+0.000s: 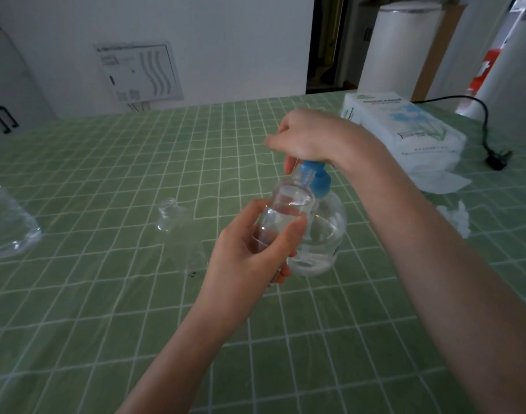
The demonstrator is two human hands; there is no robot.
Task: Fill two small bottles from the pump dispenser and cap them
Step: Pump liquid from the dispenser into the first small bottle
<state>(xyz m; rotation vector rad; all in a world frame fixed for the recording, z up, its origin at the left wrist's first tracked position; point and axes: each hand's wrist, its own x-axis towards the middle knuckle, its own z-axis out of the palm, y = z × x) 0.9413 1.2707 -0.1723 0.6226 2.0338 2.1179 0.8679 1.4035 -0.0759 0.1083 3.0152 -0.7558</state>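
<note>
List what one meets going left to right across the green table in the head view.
Large clear bottle at the edge → empty small bottle → held small bottle gripped by the left hand → pump dispenser, right hand gripping its pump → tissue pack → black plug.

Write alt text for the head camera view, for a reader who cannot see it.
A left hand holds a small clear bottle against the blue pump of a dispenser, with the right hand on the pump. A second bottle stands uncapped on the green tablecloth.
</note>
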